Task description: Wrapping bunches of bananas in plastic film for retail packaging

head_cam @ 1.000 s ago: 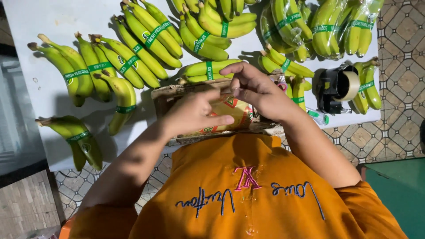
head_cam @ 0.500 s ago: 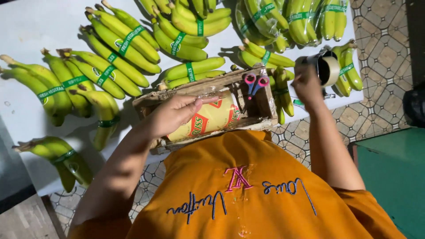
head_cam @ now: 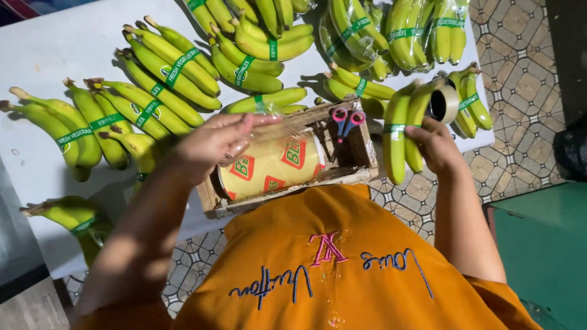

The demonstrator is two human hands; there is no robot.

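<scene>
1. Right hand is gripping a small bunch of green bananas, fingers wrapped around it just under its green band; the bunch is hanging in the air just beside the right end of the wooden box.
2. Left hand is hovering over the box, fingers pinching a sheet of clear film that is stretching from the yellow roll.
3. The roll is lying on its side in the box; pink and blue scissors are lying in the box's right part.
4. The box is sitting at the near edge of the white worktop, against the orange shirt.
5. A tape dispenser is standing just behind the held bunch.
6. Many banded bunches are lying across the worktop.
</scene>
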